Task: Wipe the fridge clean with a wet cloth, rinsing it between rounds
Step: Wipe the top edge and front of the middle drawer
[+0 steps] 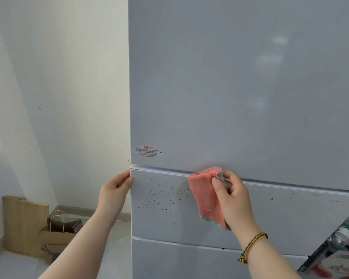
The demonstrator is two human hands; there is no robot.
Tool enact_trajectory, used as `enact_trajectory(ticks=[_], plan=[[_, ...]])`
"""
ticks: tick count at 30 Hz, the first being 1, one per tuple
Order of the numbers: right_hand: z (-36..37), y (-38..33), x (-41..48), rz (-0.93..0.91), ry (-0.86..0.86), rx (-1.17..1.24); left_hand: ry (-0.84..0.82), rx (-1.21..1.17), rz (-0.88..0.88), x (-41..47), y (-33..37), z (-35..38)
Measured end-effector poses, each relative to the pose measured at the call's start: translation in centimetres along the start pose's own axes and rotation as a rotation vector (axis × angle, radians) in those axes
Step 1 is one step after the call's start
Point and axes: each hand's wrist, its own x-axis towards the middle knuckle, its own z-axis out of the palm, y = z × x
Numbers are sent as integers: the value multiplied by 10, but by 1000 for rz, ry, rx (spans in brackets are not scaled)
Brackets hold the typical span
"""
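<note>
Noted: the cloth [207,196] was pink on its face, with green showing at its lower edge and at the pinched corner. It hung flat against the fridge [230,87], across the seam between the upper door and the drawer [280,218] below it.

The right grip [233,198] pinched the cloth's top corner between thumb and curled fingers. A braided bracelet [252,244] sat on that wrist. The left grip [114,190] held the drawer's left edge, thumb on the front and fingers round the side.

Dark specks [163,198] dotted the drawer front left of the cloth, with a few to its right. An oval sticker [148,152] with red print sat at the upper door's lower left corner.

A paper bag [56,238] stood on the floor left of the fridge with a box [78,225] in it. Cardboard [22,222] leaned on the wall behind the bag. At lower right a rack [347,234] held blurred containers.
</note>
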Motion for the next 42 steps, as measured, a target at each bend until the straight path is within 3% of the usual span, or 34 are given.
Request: enact_trajectory(ticks=[3,6,8,9,11,14,16,18,21,26,29,33,36,39,42], plan=[[0,5,-3,44,-29,46,31,26,9,-4,1,3],[1,5,-7,74,-102,110,214,168,75,-18,-7,1],[2,4,-8,81,-147,138,287,142,170,-40,-3,3],[3,2,-9,72,-176,150,227,125,224,-50,1,6],[7,-1,-11,65,-250,159,-48,146,267,-61,9,14],[17,-4,-17,97,-337,190,-389,163,145,-61,13,24],[22,-4,-21,136,-374,206,-447,143,87,-59,13,25],[27,0,-26,132,-338,205,-397,128,65,-60,12,24],[36,2,-44,-21,-223,112,-315,29,-23,-61,14,24],[54,30,-48,-640,-143,-527,-302,-89,-116,-57,24,22],[59,38,-35,-739,-45,-578,-277,-45,-113,-53,21,20],[48,44,-12,-896,209,-516,-31,0,-14,-45,13,8],[52,49,11,-1037,265,-648,82,-27,24,-35,13,-5],[70,73,17,-1154,239,-872,35,9,11,-22,10,-13],[90,96,11,-1155,259,-1081,-96,10,33,-13,8,-18]])
